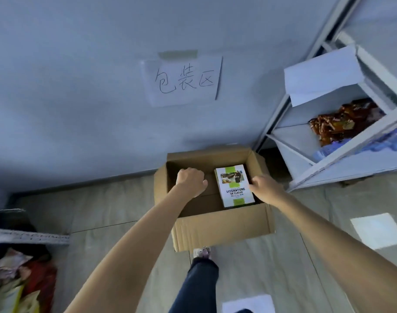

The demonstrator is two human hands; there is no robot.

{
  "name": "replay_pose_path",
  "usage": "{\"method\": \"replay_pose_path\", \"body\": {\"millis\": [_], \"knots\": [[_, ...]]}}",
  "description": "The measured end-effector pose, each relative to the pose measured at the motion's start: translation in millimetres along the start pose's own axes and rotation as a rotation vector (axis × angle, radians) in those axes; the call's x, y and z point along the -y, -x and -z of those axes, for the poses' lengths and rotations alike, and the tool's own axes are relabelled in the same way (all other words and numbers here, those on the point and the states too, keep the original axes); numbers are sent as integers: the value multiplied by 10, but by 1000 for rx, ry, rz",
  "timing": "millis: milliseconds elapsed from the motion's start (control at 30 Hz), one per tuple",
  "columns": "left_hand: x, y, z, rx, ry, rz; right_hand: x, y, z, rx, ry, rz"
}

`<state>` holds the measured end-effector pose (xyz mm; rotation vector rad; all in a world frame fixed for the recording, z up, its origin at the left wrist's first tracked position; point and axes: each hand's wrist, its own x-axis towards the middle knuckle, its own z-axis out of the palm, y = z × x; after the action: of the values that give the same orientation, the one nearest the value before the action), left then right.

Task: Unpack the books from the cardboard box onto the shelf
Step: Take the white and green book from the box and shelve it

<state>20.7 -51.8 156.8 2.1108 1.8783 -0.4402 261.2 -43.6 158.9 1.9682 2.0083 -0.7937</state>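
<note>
Although both forearms reach forward over the near wall of the cardboard box (222,229), only the right hand (266,187) is at the book. The paperback titled "Literature of Classic" (234,187) lies flat, cover up, in the right half of the box, close against the right wall, its long axis running from the near wall toward the far one and slightly tilted. The right hand sits just beside the book's right edge, about midway along it, fingers curled down toward the gap between book and wall; whether they already touch or pinch the edge cannot be told, and nothing is lifted. The left hand (190,180) hangs over the bare left half of the box, curled into a loose fist around nothing visible, with a stretch of brown floor between it and the book's left edge. So the book lies between the two hands, nearer the right one, and lifting it probably falls to that hand, or to both closing in across its short width. Beyond the box's far right corner stands the white metal shelf (351,154), holding snack packets (342,123) and loose white paper (321,77). Any lift would likely have to travel up and rightward.
</note>
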Motion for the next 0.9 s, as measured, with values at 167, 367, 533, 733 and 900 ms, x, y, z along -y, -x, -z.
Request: {"method": "replay_pose_path", "body": {"millis": [167, 367, 533, 733, 900], "knots": [[-180, -896, -371, 140, 97, 36, -378, -830, -99, 91, -142, -107], [-350, -1676, -1129, 339, 253, 107, -670, -1811, -617, 204, -281, -189], [-461, -2180, -2003, 481, 413, 237, -865, -2547, -1250, 262, -440, -300], [-602, -2680, -2892, 600, 676, 358, -1215, -3167, -2030, 338, -358, -345], [-806, -3071, -3311, 594, 911, 476, -1515, -3416, -2472, 314, -400, -414]]}}
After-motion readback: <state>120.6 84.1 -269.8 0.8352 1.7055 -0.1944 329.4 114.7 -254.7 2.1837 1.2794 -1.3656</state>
